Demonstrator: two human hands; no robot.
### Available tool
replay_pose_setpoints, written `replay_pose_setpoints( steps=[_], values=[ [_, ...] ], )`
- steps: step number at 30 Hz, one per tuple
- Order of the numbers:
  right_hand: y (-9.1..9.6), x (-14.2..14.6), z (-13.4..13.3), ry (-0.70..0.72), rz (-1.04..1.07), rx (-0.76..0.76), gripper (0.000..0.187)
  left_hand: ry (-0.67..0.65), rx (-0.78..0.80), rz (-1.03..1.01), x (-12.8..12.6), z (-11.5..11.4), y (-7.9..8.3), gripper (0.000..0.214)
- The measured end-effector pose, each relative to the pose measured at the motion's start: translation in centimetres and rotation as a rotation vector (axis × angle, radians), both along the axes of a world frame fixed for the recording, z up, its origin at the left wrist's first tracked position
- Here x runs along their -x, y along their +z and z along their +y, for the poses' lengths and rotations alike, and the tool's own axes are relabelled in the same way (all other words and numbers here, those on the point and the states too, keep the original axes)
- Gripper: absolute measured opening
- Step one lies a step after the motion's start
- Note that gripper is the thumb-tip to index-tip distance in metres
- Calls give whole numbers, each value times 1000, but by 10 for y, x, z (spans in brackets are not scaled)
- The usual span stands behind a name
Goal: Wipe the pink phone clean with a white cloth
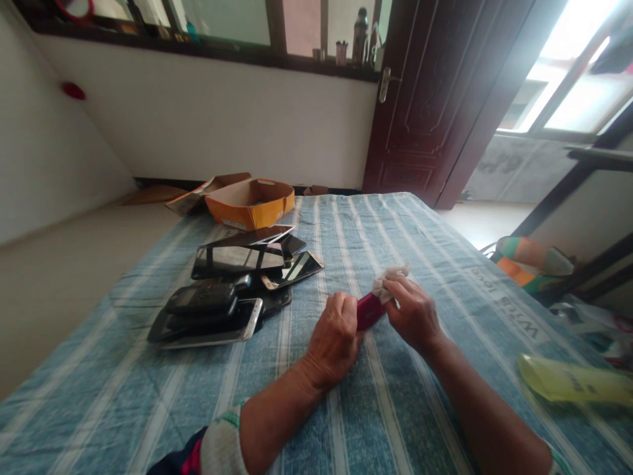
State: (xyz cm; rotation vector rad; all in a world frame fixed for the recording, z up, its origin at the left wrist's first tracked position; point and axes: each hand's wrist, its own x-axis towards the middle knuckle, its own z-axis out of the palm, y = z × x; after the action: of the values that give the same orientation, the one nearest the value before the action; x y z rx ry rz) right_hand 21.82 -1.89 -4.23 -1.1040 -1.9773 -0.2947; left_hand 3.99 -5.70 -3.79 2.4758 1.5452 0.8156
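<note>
Near the middle of the cloth-covered surface, my left hand (337, 336) is closed around the near left end of a dark pink phone-like object (368, 312). My fingers cover part of it, so its exact kind is hard to make out. My right hand (411, 309) pinches a crumpled white tissue (390, 280) against the object's far right end. To the left lies a loose pile of phones, with a black clamshell-shaped device (202, 300), a silver-edged phone (217, 330) and a gold-edged phone (294, 269) among them.
An orange cardboard box (254, 214) stands open behind the pile, its lid (200, 196) beside it. A yellow translucent packet (568, 379) lies at the right on the striped blue cloth (341, 224). Beyond the far edge are a wall and a dark red door (425, 112).
</note>
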Motion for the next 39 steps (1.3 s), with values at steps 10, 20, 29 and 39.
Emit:
replay_pose_setpoints(
  steps=[10,20,29,39],
  values=[
    [16,26,-20,279,-49,55,21,-125,-274,-64,-1,2,-11,79],
    [2,-2,2,-44,-8,42,16,-97,-166,11,3,1,-12,82],
    [2,-2,2,-105,55,35,15,-105,-234,15,2,2,-13,81],
    [3,7,-3,29,-64,-13,18,-96,-232,15,2,2,-11,83]
  ],
)
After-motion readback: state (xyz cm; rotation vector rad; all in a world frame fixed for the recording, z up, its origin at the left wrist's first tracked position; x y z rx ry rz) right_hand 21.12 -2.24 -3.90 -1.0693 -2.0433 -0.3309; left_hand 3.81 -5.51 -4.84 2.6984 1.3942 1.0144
